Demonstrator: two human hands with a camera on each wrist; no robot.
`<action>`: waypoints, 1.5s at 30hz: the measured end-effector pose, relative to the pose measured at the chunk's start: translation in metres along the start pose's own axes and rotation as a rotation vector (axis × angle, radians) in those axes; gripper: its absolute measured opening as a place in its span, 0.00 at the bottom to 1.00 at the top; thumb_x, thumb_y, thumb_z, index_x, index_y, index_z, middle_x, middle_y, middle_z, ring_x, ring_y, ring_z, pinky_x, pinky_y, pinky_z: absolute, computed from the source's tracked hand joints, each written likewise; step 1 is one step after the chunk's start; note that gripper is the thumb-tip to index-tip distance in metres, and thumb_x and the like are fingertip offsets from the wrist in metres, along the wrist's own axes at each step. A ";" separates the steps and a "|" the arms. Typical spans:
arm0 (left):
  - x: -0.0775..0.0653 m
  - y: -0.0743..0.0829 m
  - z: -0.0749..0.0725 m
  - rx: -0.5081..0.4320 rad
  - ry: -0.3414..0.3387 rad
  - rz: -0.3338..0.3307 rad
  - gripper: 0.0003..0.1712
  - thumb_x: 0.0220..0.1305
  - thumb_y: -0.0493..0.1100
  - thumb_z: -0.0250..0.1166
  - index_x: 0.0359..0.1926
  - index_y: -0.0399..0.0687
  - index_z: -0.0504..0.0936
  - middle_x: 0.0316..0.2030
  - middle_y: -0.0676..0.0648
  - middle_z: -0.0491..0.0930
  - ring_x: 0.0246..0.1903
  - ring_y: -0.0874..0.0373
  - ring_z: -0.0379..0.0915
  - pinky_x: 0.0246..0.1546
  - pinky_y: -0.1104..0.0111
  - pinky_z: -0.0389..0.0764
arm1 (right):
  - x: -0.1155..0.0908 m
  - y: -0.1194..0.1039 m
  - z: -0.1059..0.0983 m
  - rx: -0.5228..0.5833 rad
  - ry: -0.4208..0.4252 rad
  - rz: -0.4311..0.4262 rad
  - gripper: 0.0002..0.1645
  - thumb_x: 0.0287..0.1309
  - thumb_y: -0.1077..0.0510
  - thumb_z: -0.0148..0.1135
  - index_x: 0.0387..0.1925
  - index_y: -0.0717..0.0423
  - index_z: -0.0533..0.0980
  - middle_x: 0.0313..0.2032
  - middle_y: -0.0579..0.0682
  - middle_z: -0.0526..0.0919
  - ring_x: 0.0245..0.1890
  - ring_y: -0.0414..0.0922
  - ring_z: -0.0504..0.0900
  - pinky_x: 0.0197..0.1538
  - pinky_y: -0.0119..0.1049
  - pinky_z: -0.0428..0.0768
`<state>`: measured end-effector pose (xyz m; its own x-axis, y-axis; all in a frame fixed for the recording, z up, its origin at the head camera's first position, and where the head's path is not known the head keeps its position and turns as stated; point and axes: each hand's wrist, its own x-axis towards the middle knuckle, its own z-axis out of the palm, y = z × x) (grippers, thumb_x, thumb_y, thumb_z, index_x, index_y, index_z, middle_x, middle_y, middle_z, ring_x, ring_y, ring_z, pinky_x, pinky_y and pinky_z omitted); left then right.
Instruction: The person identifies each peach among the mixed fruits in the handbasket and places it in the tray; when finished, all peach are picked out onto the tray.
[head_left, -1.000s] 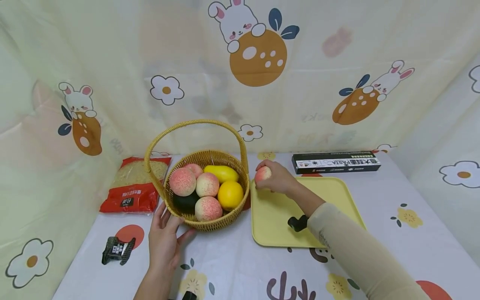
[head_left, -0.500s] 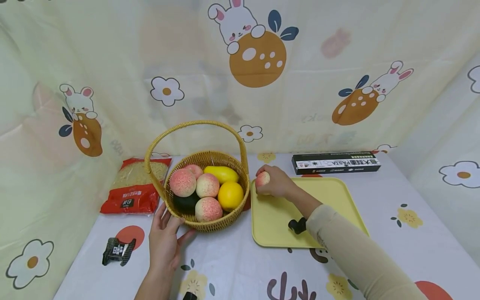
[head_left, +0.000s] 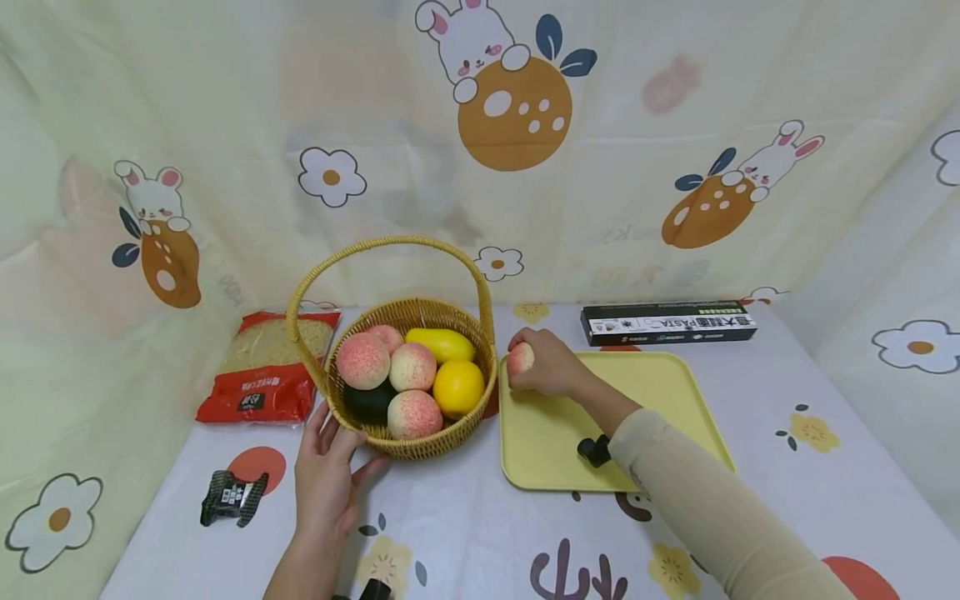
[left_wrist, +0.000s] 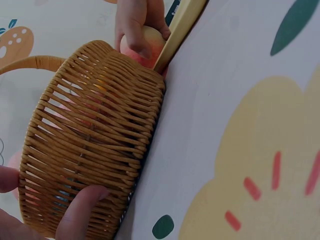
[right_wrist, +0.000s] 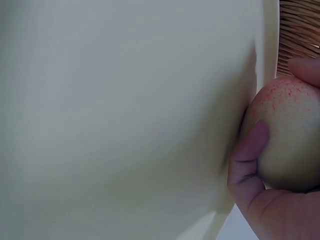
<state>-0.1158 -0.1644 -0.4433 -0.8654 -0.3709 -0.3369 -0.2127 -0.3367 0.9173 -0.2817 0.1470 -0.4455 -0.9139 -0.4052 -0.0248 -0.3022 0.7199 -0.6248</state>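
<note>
A wicker basket [head_left: 420, 450] with a tall arched handle holds several peaches [head_left: 415, 414], a yellow orange-sized fruit [head_left: 458, 388], a long yellow fruit [head_left: 442, 343] and a dark green oval one [head_left: 369, 403]. My left hand [head_left: 326, 479] grips the basket's near left side; its thumb [left_wrist: 82, 212] lies along the woven outer wall and a fingertip touches the rim. In my right hand [head_left: 552, 364] is another pink and cream peach [right_wrist: 287, 135], held low over the left edge of the yellow tray [head_left: 540, 467], close beside the basket.
A red bag of pale grains [head_left: 262, 367] lies behind and left of the basket. Nearer sits a small black wrapped packet [head_left: 232, 497]. A black pasta box [head_left: 667, 325] rests behind the tray. Printed cloth covers the table and walls.
My right hand has lowered slightly with the peach, towards the tray's left edge. The left hand and basket have kept their place.
</note>
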 end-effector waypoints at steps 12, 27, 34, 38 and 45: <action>0.001 0.001 -0.001 0.000 -0.013 0.013 0.44 0.73 0.37 0.59 0.83 0.66 0.56 0.80 0.50 0.61 0.69 0.51 0.70 0.45 0.58 0.92 | 0.001 -0.002 -0.003 -0.026 -0.025 -0.001 0.36 0.45 0.50 0.79 0.57 0.54 0.77 0.51 0.59 0.78 0.47 0.53 0.76 0.51 0.44 0.79; 0.001 0.000 -0.001 0.014 0.007 -0.003 0.45 0.72 0.37 0.60 0.83 0.67 0.55 0.80 0.51 0.61 0.69 0.51 0.69 0.45 0.58 0.92 | -0.011 -0.002 -0.009 -0.032 -0.048 -0.008 0.44 0.47 0.43 0.80 0.64 0.52 0.76 0.56 0.59 0.81 0.53 0.54 0.78 0.58 0.51 0.82; 0.001 -0.002 -0.001 0.013 0.006 0.002 0.45 0.71 0.37 0.59 0.83 0.67 0.56 0.81 0.50 0.60 0.70 0.50 0.69 0.45 0.57 0.92 | -0.015 0.000 -0.008 -0.046 -0.032 -0.054 0.43 0.48 0.42 0.79 0.63 0.54 0.77 0.55 0.59 0.82 0.52 0.54 0.79 0.56 0.51 0.84; 0.001 -0.002 -0.001 0.011 0.008 0.001 0.45 0.71 0.37 0.59 0.84 0.67 0.55 0.81 0.50 0.60 0.70 0.49 0.69 0.46 0.56 0.92 | -0.019 0.000 -0.010 -0.036 -0.025 -0.064 0.44 0.48 0.41 0.78 0.64 0.56 0.77 0.56 0.59 0.82 0.53 0.55 0.80 0.56 0.52 0.84; 0.002 -0.002 -0.002 0.018 0.011 0.002 0.45 0.71 0.37 0.60 0.84 0.67 0.55 0.81 0.50 0.59 0.70 0.49 0.69 0.45 0.57 0.92 | -0.026 0.004 -0.015 -0.004 -0.008 -0.046 0.44 0.51 0.39 0.77 0.65 0.55 0.77 0.60 0.61 0.82 0.57 0.57 0.80 0.59 0.53 0.84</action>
<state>-0.1160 -0.1656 -0.4461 -0.8610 -0.3811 -0.3368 -0.2188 -0.3203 0.9217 -0.2633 0.1682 -0.4356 -0.8967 -0.4426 -0.0027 -0.3450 0.7029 -0.6220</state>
